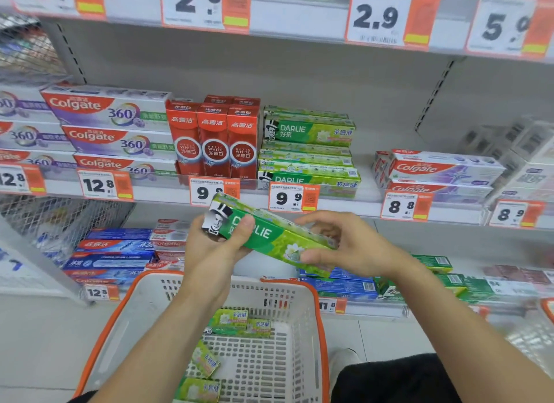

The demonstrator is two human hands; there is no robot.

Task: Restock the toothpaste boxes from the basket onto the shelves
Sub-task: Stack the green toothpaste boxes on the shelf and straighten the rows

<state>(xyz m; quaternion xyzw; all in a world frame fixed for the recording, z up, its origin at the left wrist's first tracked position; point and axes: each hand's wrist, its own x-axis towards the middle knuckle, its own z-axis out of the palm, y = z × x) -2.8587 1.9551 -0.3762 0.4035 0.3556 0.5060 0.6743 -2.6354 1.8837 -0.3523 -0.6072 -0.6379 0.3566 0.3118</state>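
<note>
Held box: a green Darlie toothpaste box (pixel 269 237) is gripped at both ends and tilted, its left end higher, above the basket and just below the middle shelf's edge.
Left hand: the left hand (pixel 214 246) curls round the portrait end, thumb on the front face and fingers behind, which steadies that end.
Right hand: the right hand (pixel 344 246) pinches the flower-printed end, thumb under the lower edge and fingers curved over the top; the 2-handed hold looks meant to turn the box level with the stock.
Likely target: the stack of Darlie boxes (pixel 308 150) sits on the middle shelf (pixel 365 174) above a 9.9 price tag (pixel 292 197), with an unfilled stretch of shelf to its right, so I judge that the box goes there.
Basket: a white basket (pixel 120 342) with an orange rim sits in front of the person, and a few more green boxes (pixel 236 323) lie loose in it, so the task seems partly done.
Neighbours: red Optic White boxes (pixel 214 141) stand upright left of the green stack; Colgate 360 boxes (pixel 114 132) lie stacked beyond.
Room: a shop aisle with white metal shelving, orange price labels, and a pale tiled floor.
</note>
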